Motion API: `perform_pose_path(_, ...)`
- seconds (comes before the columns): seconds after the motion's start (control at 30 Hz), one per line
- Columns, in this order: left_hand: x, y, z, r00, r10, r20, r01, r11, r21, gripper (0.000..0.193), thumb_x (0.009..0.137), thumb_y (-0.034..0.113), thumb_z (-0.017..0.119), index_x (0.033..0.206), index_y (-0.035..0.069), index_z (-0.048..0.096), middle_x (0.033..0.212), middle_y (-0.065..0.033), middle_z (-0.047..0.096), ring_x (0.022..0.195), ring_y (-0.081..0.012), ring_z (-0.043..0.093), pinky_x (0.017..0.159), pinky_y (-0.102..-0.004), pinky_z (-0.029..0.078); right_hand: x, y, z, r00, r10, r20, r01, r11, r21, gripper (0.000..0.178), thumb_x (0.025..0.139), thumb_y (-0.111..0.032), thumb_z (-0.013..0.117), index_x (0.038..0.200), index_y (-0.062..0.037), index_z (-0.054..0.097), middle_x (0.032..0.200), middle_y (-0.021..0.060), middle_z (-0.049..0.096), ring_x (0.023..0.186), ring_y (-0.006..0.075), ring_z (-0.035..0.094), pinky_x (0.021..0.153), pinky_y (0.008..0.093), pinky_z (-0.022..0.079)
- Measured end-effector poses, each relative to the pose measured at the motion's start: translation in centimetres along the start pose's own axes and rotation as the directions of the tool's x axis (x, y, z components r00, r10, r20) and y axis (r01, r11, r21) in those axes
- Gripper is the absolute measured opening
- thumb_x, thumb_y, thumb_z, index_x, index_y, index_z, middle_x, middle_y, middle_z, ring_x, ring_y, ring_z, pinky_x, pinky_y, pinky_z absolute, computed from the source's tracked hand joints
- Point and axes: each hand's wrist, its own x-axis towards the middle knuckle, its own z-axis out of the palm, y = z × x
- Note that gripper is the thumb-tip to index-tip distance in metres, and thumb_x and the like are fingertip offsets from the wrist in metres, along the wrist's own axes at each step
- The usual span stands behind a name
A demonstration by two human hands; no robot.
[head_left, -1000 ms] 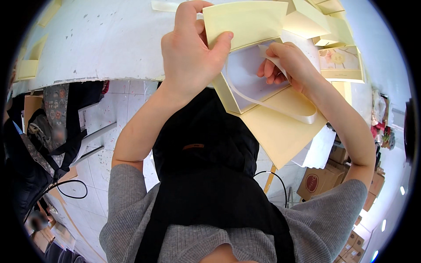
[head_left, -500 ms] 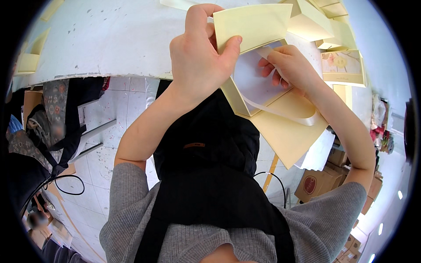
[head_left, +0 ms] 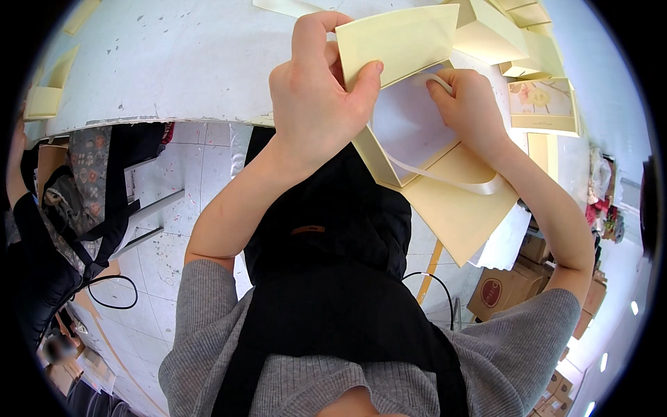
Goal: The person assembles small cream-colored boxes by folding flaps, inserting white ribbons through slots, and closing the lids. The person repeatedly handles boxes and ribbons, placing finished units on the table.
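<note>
A pale yellow cardboard box (head_left: 379,158) with a white inside is tilted toward me at the table's near edge. Its upper panel (head_left: 399,45) stands raised, and my left hand (head_left: 316,97) grips that panel's left edge between thumb and fingers. The lower flap (head_left: 458,219) hangs open toward my apron. Over this flap loops a cream ribbon (head_left: 451,179), with one end running into the box's lower left corner. My right hand (head_left: 474,108) is closed at the box's right side, pinching the ribbon's other stretch (head_left: 439,81) between thumb and fingers.
More pale yellow boxes (head_left: 490,31) stand on the white table (head_left: 187,62) at the far right, one with a flower print (head_left: 542,97). Another box (head_left: 45,101) sits far left, near a co-worker's arm (head_left: 17,163). Brown cartons (head_left: 504,292) are stacked at the lower right.
My right hand has drawn slightly right, its fingers curling in and bending the ribbon over the fingertips. The box shifted a little. A co-worker's arm has come in at the left.
</note>
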Motion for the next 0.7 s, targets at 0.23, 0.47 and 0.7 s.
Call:
perform_pose_path(0.23,-0.2,0.0,0.2,1.0,0.018,-0.009,-0.018,1.0,-0.004,0.045,0.082,-0.001,0.069,0.117,-0.002,0.041,0.091,-0.0166,0.072,0.079,-0.0158,0.07,0.068,-0.025,0.058,-0.4,-0.1,0.0,0.998,-0.041,-0.056,0.031,0.985,-0.17,0.021,0.084,-0.012,0.054,0.074,0.0035,0.063,0.068,0.0211,0.062,0.065,0.0373,0.061,0.065,0.0453,0.051)
perform_pose_path(0.47,-0.4,0.3,0.2,1.0,0.019,-0.018,-0.019,1.0,0.023,0.046,0.081,-0.001,0.07,0.116,-0.001,0.041,0.09,-0.0164,0.072,0.079,-0.0162,0.071,0.065,-0.0249,0.057,0.1,0.4,0.3,0.998,-0.05,-0.041,0.045,0.992,-0.114,0.022,0.085,-0.013,0.055,0.074,0.0042,0.063,0.07,0.022,0.063,0.066,0.0383,0.061,0.066,0.0459,0.05)
perform_pose_path(0.7,-0.2,-0.2,-1.7,0.909,0.027,0.416,0.304,0.639,-0.707,0.057,0.091,0.024,0.064,0.13,-0.005,0.035,0.097,-0.0232,0.069,0.086,-0.0181,0.07,0.074,-0.0283,0.055,0.5,0.7,0.4,0.999,0.047,-0.004,-0.046,0.995,0.094,0.023,0.087,-0.016,0.056,0.079,0.0033,0.066,0.071,0.0215,0.064,0.066,0.0371,0.063,0.066,0.0441,0.05)
